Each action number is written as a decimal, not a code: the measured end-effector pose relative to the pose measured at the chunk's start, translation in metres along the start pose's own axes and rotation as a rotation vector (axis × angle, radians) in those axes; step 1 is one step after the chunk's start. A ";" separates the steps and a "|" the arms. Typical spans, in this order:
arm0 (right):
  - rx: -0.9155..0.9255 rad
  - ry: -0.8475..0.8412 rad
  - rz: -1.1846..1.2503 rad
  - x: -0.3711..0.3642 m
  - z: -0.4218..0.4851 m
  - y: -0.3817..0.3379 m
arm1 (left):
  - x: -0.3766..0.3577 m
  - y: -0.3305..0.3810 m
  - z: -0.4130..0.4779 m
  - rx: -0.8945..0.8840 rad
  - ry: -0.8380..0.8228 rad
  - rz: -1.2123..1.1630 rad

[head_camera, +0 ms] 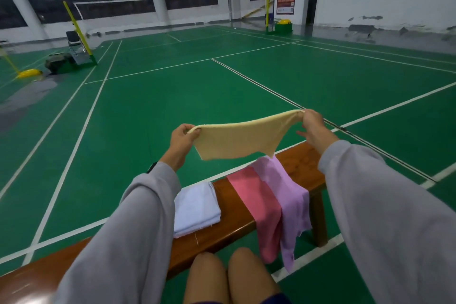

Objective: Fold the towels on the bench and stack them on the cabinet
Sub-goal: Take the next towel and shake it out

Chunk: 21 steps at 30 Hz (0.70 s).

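Note:
A pale yellow towel (237,139) hangs stretched in the air above the wooden bench (229,217). My left hand (181,139) pinches its left corner and my right hand (314,126) pinches its right corner. On the bench below lie a folded white towel (197,207), a pink towel (259,205) and a lilac towel (291,195). The pink and lilac ones drape unfolded over the bench's near edge. No cabinet is in view.
My bare knees (232,276) are just in front of the bench. Beyond it stretches a green badminton court floor (172,96) with white lines. A net post (77,29), a chair (74,41) and a dark bag (59,63) stand far left.

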State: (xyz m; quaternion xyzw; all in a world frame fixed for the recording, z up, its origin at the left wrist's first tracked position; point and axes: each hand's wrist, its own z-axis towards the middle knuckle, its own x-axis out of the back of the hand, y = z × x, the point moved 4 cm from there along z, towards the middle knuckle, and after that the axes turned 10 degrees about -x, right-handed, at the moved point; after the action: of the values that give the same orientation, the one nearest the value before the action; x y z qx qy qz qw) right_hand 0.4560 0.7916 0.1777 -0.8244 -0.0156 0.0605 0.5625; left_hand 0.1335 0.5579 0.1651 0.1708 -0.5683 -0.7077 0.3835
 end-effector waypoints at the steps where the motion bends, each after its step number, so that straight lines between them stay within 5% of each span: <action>1: -0.028 0.024 0.009 0.011 -0.005 0.014 | -0.002 -0.009 -0.017 0.035 -0.032 0.001; 6: -0.154 0.055 0.008 0.051 -0.028 0.094 | -0.004 -0.048 -0.097 0.225 -0.201 0.042; 13: -0.241 0.044 -0.440 0.082 -0.024 0.177 | 0.007 -0.078 -0.150 0.305 -0.550 0.368; 21: -0.162 0.045 -0.596 0.063 -0.008 0.172 | 0.001 -0.071 -0.122 0.127 -0.400 0.551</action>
State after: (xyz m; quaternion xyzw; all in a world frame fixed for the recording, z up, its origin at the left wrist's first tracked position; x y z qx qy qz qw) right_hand 0.5118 0.7274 0.0152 -0.8267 -0.2490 -0.1268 0.4883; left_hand 0.1908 0.4790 0.0623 -0.1079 -0.6999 -0.5601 0.4299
